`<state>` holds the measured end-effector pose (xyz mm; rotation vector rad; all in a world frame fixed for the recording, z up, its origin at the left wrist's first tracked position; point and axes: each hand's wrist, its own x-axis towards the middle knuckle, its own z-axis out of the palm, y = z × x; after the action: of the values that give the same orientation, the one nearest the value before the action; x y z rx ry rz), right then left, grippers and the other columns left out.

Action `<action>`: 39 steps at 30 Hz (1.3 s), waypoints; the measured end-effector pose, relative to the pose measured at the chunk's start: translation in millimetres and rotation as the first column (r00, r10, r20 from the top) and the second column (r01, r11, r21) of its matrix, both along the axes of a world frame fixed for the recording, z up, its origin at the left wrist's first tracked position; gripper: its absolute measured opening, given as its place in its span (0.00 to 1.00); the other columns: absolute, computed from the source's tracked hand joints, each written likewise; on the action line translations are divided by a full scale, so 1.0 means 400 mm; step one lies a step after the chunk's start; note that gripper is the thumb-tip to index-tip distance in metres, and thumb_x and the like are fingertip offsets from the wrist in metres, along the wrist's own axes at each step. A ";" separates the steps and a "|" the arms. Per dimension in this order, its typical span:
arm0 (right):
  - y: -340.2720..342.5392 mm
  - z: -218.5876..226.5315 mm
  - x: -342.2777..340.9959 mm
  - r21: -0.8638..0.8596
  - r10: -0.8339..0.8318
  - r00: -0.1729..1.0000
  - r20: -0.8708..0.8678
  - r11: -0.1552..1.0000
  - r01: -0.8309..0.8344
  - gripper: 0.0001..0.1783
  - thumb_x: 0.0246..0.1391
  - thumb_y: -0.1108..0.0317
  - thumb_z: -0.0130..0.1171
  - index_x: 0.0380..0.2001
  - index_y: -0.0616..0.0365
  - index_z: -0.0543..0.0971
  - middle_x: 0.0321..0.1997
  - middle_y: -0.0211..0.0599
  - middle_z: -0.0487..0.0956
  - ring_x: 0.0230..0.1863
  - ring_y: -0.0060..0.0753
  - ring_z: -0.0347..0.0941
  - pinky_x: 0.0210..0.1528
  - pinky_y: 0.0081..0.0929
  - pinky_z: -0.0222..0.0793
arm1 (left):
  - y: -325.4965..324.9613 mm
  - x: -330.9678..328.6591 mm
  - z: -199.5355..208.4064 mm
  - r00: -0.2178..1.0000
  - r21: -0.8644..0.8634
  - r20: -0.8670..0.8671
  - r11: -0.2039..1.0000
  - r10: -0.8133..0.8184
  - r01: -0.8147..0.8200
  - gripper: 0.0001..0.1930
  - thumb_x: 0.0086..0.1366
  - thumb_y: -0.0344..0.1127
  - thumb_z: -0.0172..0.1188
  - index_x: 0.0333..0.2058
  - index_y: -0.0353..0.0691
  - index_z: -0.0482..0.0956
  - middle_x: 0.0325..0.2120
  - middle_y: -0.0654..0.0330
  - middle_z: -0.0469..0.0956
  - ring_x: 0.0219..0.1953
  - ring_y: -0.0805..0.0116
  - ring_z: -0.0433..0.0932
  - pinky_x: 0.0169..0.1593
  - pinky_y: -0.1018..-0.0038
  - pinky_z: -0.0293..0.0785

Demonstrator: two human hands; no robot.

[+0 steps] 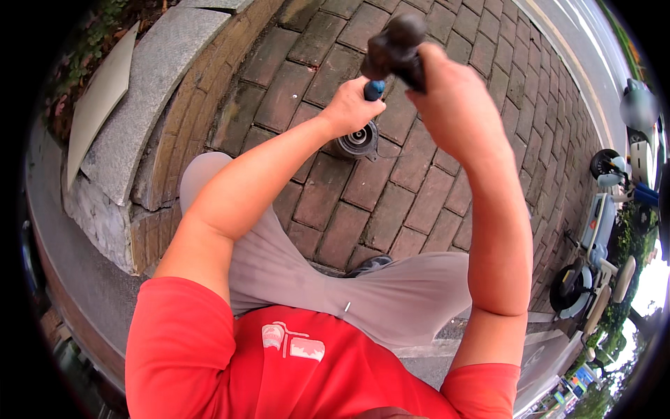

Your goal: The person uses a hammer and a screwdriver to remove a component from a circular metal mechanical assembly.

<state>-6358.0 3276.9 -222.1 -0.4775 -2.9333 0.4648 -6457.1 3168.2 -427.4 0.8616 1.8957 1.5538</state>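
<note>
Fingers closed, my left hand (351, 108) grips a tool by its blue handle (375, 89), whose end points up. Its kind cannot be told, since my hand hides the shaft. Just below that hand a round dark metal part (357, 142) with a ring-shaped centre rests on the paving, partly covered by my fingers. My right hand (453, 98) is closed around a hammer, whose dark, rounded head (396, 45) is raised above and slightly right of the blue handle. The hammer head and the handle look close together, but the gap between them is hard to judge.
Reddish brick paving (419, 195) spreads around the part. A low stone kerb (160, 77) with a loose pale slab (101, 105) borders it on the left. Parked scooters (593, 244) stand at the right, beside a road (579, 49). My bent knees flank the spot.
</note>
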 end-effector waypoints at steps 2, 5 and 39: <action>0.005 -0.033 -0.003 0.061 -0.028 0.990 0.139 0.998 0.020 0.19 0.51 0.71 0.65 0.46 0.61 0.73 0.34 0.50 0.81 0.38 0.59 0.75 0.42 0.43 0.71 | -0.002 0.013 0.019 0.999 -0.020 -0.043 1.000 0.003 -0.004 0.09 0.58 0.32 0.64 0.29 0.38 0.72 0.23 0.66 0.72 0.29 0.77 0.70 0.38 0.73 0.71; 0.010 -0.015 0.046 -0.153 -0.085 0.996 -0.020 0.985 0.081 0.18 0.50 0.72 0.65 0.43 0.62 0.71 0.35 0.54 0.81 0.42 0.60 0.77 0.42 0.48 0.71 | -0.016 0.011 0.030 1.000 -0.006 0.004 1.000 -0.018 0.018 0.09 0.59 0.31 0.64 0.29 0.38 0.72 0.24 0.68 0.72 0.30 0.78 0.69 0.38 0.74 0.70; 0.011 -0.551 0.218 -0.239 -0.236 0.893 0.383 0.909 0.343 0.21 0.51 0.72 0.62 0.46 0.62 0.67 0.36 0.61 0.81 0.41 0.64 0.78 0.42 0.55 0.73 | -0.119 0.165 -0.041 0.653 -0.087 -0.675 0.916 -0.344 0.392 0.14 0.45 0.22 0.63 0.31 0.39 0.71 0.54 0.46 0.69 0.64 0.35 0.62 0.60 0.37 0.63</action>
<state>-6270.8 3281.1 -442.6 -1.1343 -3.0367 0.8711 -6391.0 3120.8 -443.6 1.9318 1.9352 1.1152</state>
